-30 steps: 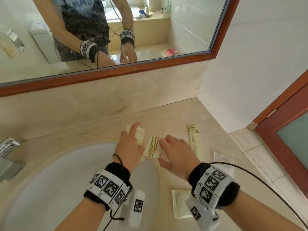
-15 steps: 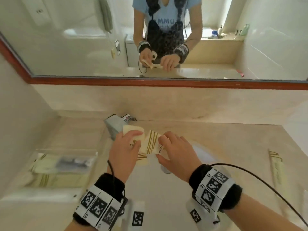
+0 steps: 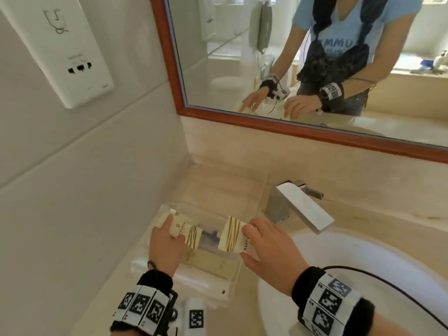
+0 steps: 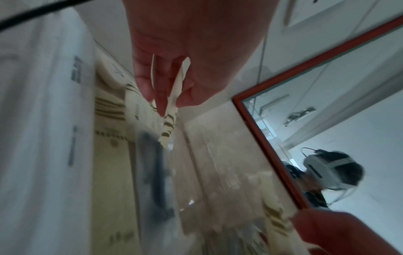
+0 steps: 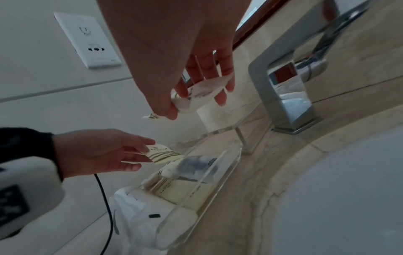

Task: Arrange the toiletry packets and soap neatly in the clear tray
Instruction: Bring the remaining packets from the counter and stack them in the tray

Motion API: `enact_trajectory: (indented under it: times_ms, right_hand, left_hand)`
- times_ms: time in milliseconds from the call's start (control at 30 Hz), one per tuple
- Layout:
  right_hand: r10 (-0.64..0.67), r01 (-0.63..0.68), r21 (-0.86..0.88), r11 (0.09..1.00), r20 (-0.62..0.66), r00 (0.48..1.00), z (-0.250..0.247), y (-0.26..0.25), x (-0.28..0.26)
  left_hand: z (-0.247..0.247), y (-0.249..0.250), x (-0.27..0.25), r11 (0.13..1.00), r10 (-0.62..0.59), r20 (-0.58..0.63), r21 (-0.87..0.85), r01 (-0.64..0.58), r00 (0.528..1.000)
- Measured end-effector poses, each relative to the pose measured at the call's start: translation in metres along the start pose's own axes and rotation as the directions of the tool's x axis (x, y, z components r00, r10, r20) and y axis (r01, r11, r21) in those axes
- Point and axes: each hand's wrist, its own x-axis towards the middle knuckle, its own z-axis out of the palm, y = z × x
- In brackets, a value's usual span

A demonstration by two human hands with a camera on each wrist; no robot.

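A clear tray (image 3: pixel 218 187) stands on the counter against the left wall and holds several cream packets (image 3: pixel 213 263), a dark-printed packet (image 3: pixel 211 237) and a white packet (image 3: pixel 194 284) at its near end. My left hand (image 3: pixel 167 229) pinches a cream striped packet (image 3: pixel 185 232) just above the tray's left side; the pinch also shows in the left wrist view (image 4: pixel 169 120). My right hand (image 3: pixel 252 241) pinches a second striped packet (image 3: pixel 231 235) above the tray's right edge. From the right wrist, that packet (image 5: pixel 202 91) hangs above the tray (image 5: pixel 218 176).
A chrome faucet (image 3: pixel 298 204) stands just right of the tray. The white sink basin (image 3: pixel 351 275) lies below my right wrist. A wood-framed mirror (image 3: pixel 315 69) runs behind the counter, and a wall socket (image 3: pixel 60 44) sits on the left wall.
Both hands have carried their striped packets leftward from the right counter, across the basin, to above the tray. The head view has swung left with them.
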Motion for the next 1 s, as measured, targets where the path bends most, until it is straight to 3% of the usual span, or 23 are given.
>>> enact_trajectory:
  times_ms: [300, 467, 567, 700, 1000]
  right_hand:
    - [-0.050, 0.052, -0.022, 0.998, 0.074, 0.996, 0.027, -0.014, 0.043]
    - [-0.060, 0.063, -0.023, 0.998, 0.128, 0.990, 0.038, -0.024, 0.058]
    - [-0.075, 0.077, -0.008, 0.997, 0.156, 0.985, 0.040, -0.028, 0.067]
    - [-0.068, 0.068, 0.001, 0.998, 0.134, 0.989, 0.039, -0.031, 0.075]
    - [-0.046, 0.048, -0.005, 0.999, 0.220, 0.974, 0.037, -0.029, 0.078]
  left_hand:
    - [-0.002, -0.026, 0.052, 0.990, -0.012, 0.056, 0.140, 0.004, 0.998]
    - [-0.011, -0.031, 0.052, 0.893, 0.151, 0.077, 0.417, -0.169, 0.986]
    - [-0.005, -0.041, 0.048, 0.784, 0.255, 0.149, 0.546, -0.294, 0.955]
    - [0.002, -0.046, 0.044, 0.715, 0.245, 0.298, 0.588, -0.379, 0.923]
    - [0.006, -0.052, 0.040, 0.712, 0.266, 0.398, 0.533, -0.458, 0.878]
